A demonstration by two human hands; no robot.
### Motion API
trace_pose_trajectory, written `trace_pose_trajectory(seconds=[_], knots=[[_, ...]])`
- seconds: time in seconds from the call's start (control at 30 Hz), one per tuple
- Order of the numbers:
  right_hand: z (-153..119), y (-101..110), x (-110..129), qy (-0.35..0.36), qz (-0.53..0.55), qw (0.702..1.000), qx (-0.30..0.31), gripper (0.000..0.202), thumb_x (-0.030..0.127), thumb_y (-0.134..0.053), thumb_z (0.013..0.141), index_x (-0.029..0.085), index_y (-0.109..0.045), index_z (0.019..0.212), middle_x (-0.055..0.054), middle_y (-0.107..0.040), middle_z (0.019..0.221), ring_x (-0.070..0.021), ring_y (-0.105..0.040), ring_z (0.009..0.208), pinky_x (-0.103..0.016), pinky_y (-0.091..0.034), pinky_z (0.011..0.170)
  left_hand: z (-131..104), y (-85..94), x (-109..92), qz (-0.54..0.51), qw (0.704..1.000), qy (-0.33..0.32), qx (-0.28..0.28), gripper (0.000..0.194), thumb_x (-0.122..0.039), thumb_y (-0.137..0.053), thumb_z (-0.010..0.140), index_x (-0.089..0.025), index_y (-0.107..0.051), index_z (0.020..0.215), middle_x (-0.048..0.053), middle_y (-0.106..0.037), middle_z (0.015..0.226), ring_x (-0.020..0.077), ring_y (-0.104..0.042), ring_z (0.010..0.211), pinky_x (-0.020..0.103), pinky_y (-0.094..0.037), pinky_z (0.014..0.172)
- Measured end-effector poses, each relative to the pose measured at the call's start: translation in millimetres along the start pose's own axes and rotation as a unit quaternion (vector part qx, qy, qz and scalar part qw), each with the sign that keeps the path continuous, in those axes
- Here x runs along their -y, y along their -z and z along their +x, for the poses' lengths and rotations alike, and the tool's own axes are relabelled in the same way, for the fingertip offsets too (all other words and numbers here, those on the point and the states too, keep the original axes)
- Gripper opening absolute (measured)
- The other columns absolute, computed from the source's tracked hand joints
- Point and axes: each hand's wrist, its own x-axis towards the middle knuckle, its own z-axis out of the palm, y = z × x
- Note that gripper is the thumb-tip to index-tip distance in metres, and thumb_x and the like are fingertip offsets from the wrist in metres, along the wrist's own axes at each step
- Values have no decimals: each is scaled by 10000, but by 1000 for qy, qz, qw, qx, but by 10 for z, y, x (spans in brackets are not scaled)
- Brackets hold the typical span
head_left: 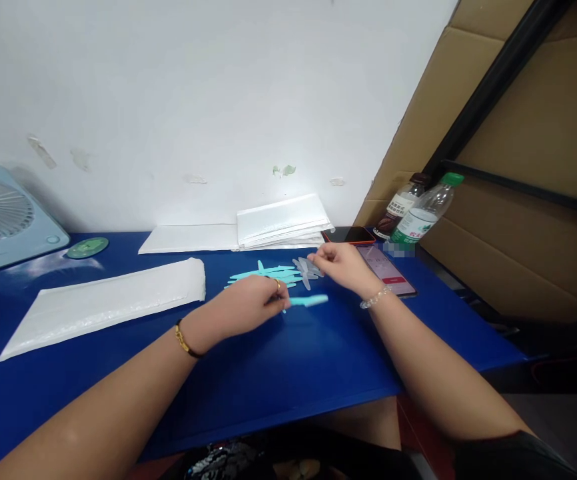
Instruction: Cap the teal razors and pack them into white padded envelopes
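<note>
My left hand (258, 303) is closed on one end of a turquoise eyebrow razor (309, 301), whose other end points right over the blue table. Behind that hand lies a loose pile of similar turquoise razors (268, 272), partly hidden by my fingers. My right hand (342, 263) is at the small heap of clear greyish plastic caps (306, 272), just right of the razors. Its thumb and forefinger are pinched together at a cap there, mostly covered by the fingertips.
A white padded envelope (113, 300) lies at left on the blue table (288, 373); more envelopes (281, 223) are stacked by the wall. A fan (8, 217) and green round object (87, 248) stand far left. Right are two phones (388, 270) (349, 235) and two bottles (421, 217) (399, 207).
</note>
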Motion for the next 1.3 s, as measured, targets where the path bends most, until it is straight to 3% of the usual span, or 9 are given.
trace_pose_trajectory(seconds=[0.07, 0.2, 0.3, 0.47, 0.67, 0.8, 0.97, 1.3], knots=[[0, -10, -27, -11, -104, 993, 54, 363, 492, -650, 721, 171, -580, 566, -17, -603, 544, -116, -501, 503, -231, -313, 481, -23, -59, -51, 34, 999, -8, 19, 250, -397, -485, 863, -212, -634, 785, 7, -624, 710, 144, -530, 640, 251, -329, 561], [-14, -100, -19, -34, -191, 975, 108, 214, 395, -702, 665, 195, -636, 631, -31, -667, 655, -144, -558, 572, -239, -303, 493, -2, -155, -8, 99, 994, 23, -50, 327, -479, -480, 858, -240, -626, 1027, 31, -639, 724, 182, -568, 668, 267, -319, 537], [-24, -138, -5, -22, -197, 972, 128, 130, 306, -660, 706, 198, -631, 639, -30, -675, 677, -149, -578, 607, -238, -322, 519, 35, -206, 93, 145, 986, 48, -71, 360, -518, -440, 868, -224, -635, 935, 40, -630, 696, 181, -562, 634, 268, -293, 515], [-26, -119, 2, 6, -103, 989, 107, 148, 313, -610, 775, 187, -597, 696, -13, -639, 628, -133, -573, 557, -232, -374, 533, 61, -254, 221, 186, 978, 69, -62, 374, -519, -471, 846, -194, -563, 686, 41, -602, 678, 163, -515, 576, 267, -258, 497], [31, -55, -124, -15, 107, 989, 101, 187, 337, -607, 782, 168, -653, 849, -28, -650, 656, -151, -612, 595, -255, -467, 564, 58, -76, 256, 151, 985, 55, -57, 92, -263, -513, 802, -216, -592, 791, 14, -607, 699, 156, -516, 612, 265, -274, 528], [83, 50, -218, -2, 134, 988, 79, 223, 358, -650, 750, 156, -676, 840, -21, -634, 647, -139, -594, 591, -258, -475, 575, 85, 49, 303, 125, 990, 29, -65, 122, -231, -497, 787, -221, -618, 777, 0, -607, 690, 144, -520, 619, 257, -309, 560], [95, 184, -203, -8, 149, 984, 95, 257, 376, -676, 727, 145, -691, 838, -29, -648, 685, -129, -574, 593, -259, -469, 580, 113, 99, 363, 92, 992, 17, -80, 138, -266, -498, 784, -219, -626, 766, -11, -605, 692, 131, -523, 621, 242, -328, 567], [89, 167, -180, -3, 162, 980, 117, 229, 355, -655, 739, 146, -694, 824, -22, -637, 666, -122, -548, 581, -261, -449, 580, 117, 117, 343, 65, 994, 19, -84, 140, -277, -512, 760, -210, -634, 751, -17, -604, 665, 121, -513, 599, 229, -331, 555]])
